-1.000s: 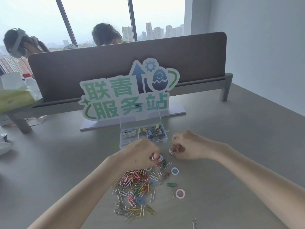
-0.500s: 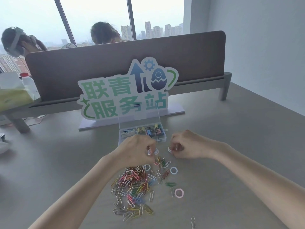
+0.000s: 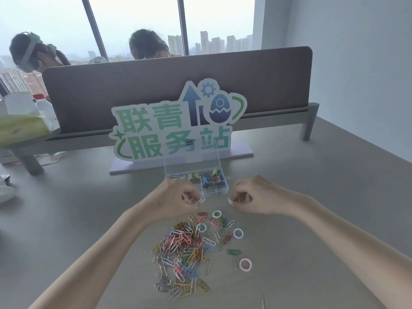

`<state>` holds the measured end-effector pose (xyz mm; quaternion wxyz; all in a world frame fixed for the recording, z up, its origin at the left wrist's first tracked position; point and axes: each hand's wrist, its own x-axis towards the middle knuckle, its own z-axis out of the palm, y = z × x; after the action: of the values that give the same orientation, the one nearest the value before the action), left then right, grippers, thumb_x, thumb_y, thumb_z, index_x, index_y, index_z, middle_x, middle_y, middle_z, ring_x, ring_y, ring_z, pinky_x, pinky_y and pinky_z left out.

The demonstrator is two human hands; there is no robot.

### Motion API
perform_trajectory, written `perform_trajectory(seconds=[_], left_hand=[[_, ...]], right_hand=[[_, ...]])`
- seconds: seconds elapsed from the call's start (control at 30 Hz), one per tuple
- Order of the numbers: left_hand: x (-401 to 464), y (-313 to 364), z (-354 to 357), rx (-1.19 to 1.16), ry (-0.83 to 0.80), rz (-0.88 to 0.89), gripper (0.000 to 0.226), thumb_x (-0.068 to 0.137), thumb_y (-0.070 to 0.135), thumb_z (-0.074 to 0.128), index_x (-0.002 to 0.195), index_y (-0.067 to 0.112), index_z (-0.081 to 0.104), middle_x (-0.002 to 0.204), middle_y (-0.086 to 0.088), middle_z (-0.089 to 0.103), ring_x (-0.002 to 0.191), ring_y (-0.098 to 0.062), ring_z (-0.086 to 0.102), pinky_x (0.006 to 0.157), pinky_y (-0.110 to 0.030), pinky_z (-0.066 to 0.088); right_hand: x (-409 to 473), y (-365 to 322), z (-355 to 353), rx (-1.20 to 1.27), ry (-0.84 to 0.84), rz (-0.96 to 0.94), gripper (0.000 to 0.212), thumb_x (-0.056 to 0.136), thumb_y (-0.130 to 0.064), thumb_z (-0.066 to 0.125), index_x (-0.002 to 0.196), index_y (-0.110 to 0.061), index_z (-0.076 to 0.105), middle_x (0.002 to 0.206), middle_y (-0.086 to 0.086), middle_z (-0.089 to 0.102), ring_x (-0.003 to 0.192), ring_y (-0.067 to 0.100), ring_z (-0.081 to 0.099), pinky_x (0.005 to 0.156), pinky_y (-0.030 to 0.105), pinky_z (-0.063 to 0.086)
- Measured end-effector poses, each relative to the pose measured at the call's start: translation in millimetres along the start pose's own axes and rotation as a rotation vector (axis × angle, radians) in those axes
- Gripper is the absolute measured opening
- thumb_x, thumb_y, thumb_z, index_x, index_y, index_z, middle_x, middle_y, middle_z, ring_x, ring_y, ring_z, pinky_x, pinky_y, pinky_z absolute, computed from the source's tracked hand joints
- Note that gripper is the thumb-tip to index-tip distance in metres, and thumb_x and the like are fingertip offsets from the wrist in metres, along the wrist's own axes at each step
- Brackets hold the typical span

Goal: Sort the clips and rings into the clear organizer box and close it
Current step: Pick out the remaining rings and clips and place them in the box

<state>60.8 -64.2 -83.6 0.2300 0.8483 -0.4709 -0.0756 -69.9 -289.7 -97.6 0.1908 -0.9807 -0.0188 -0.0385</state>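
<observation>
Inside, organizer box (image 3: 214, 188) (lid up) holds binder clips (image 3: 208, 180); each grip pinches a ring.

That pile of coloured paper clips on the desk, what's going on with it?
A person is sorting it. The left hand and the right hand each pinch a small pale ring just in front of the clear plastic organizer box, whose lid stands open. The heap of coloured paper clips and several loose rings, including a pink ring, remain on the grey desk.

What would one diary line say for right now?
left hand: pinching ring | right hand: pinching ring | organizer box: open | paper clips: loose on table
</observation>
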Motion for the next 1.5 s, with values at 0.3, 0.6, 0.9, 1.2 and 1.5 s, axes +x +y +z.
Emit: perform_trajectory(seconds=[0.3,0.6,0.9,1.2,1.5], left_hand=[[1,-25,-23,-0.001,0.112,-0.069,0.016,0.073,0.026,0.071,0.087,0.031,0.063,0.082,0.015,0.068,0.077,-0.002,0.063,0.076,-0.031,0.055],[-1,-37,-33,0.045,0.035,-0.069,0.026,0.079,0.022,0.066,0.102,0.033,0.073,0.074,0.016,0.061,0.066,0.008,0.054,0.065,-0.007,0.039],[-1,-41,-29,0.049,0.061,-0.066,0.021,0.076,0.021,0.068,0.094,0.028,0.073,0.076,0.015,0.063,0.068,0.002,0.057,0.066,-0.012,0.044],[1,-44,-28,0.059,0.083,-0.063,0.021,0.077,0.02,0.068,0.095,0.027,0.073,0.084,0.009,0.07,0.074,-0.001,0.063,0.069,-0.011,0.046],[2,-45,-27,0.041,0.121,-0.062,0.02,0.079,0.019,0.066,0.096,0.027,0.072,0.077,0.014,0.065,0.073,-0.003,0.063,0.067,-0.013,0.047]], right_hand=[[64,-32,-1,0.026,0.112,-0.102,0.009,0.084,-0.026,0.071,0.089,-0.019,0.072,0.085,-0.01,0.069,0.074,0.0,0.061,0.065,0.011,0.043],[100,-44,16,0.021,-0.005,-0.086,0.019,0.086,-0.027,0.067,0.102,-0.03,0.056,0.093,-0.016,0.064,0.076,-0.008,0.057,0.059,0.007,0.037],[104,-42,12,-0.047,-0.045,-0.097,0.018,0.081,-0.027,0.074,0.098,-0.024,0.071,0.096,-0.01,0.071,0.083,0.003,0.062,0.067,0.014,0.044],[100,-41,16,-0.113,-0.026,-0.146,0.015,0.086,-0.034,0.071,0.092,-0.022,0.078,0.106,-0.005,0.067,0.089,0.011,0.061,0.084,0.035,0.051],[96,-40,19,-0.109,-0.001,-0.17,0.012,0.087,-0.034,0.068,0.096,-0.03,0.075,0.093,-0.012,0.054,0.08,0.008,0.056,0.079,0.037,0.051]])
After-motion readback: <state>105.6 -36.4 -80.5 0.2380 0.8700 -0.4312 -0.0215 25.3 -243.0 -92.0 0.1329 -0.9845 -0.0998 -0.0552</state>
